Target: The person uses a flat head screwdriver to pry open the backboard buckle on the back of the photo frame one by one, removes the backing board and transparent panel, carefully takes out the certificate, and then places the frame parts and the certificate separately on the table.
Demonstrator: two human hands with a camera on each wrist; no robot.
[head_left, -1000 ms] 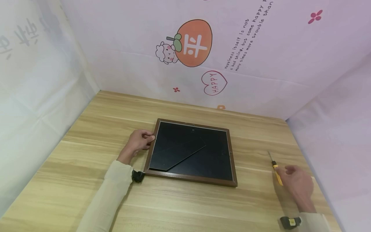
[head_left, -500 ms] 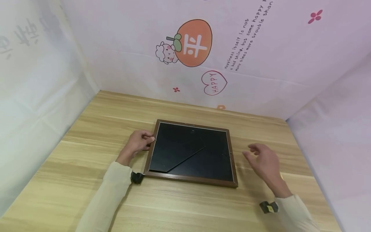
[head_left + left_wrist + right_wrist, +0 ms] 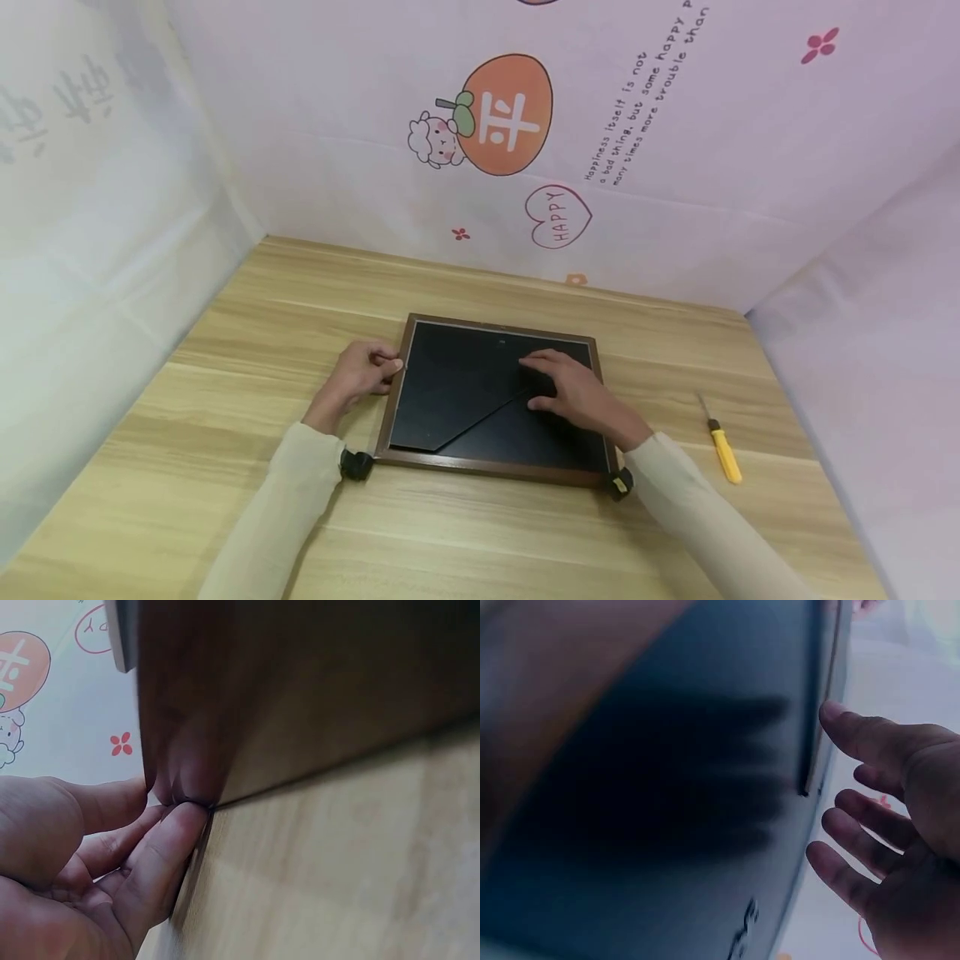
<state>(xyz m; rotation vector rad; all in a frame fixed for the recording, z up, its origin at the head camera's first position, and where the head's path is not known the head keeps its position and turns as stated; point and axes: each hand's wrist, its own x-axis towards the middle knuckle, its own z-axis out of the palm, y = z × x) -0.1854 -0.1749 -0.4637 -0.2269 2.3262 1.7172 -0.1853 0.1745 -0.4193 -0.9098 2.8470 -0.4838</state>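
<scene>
A picture frame [image 3: 495, 472] with a brown rim lies face down on the wooden table, its black backing up. A black stand flap [image 3: 450, 400] lies across the backing, its slanted edge slightly raised. At the left rim, my left hand [image 3: 363, 371] pinches the frame's side; the left wrist view has the thumb [image 3: 112, 804] at the top edge and a finger [image 3: 169, 847] low against the side. My right hand [image 3: 573, 392] is over the backing, fingers spread loosely. In the right wrist view, its thumb [image 3: 855, 731] is beside the flap's edge; contact is unclear.
A screwdriver [image 3: 724, 454] with a yellow handle lies on the table [image 3: 420, 533] right of the frame, tip pointing away. Small metal hardware [image 3: 744, 930] is fixed to the backing. Printed white cloth [image 3: 337, 150] walls the table at back and both sides.
My right hand has let go of the screwdriver, leaving it on the table, and has moved left over the frame's backing. The left hand stays at the left rim.
</scene>
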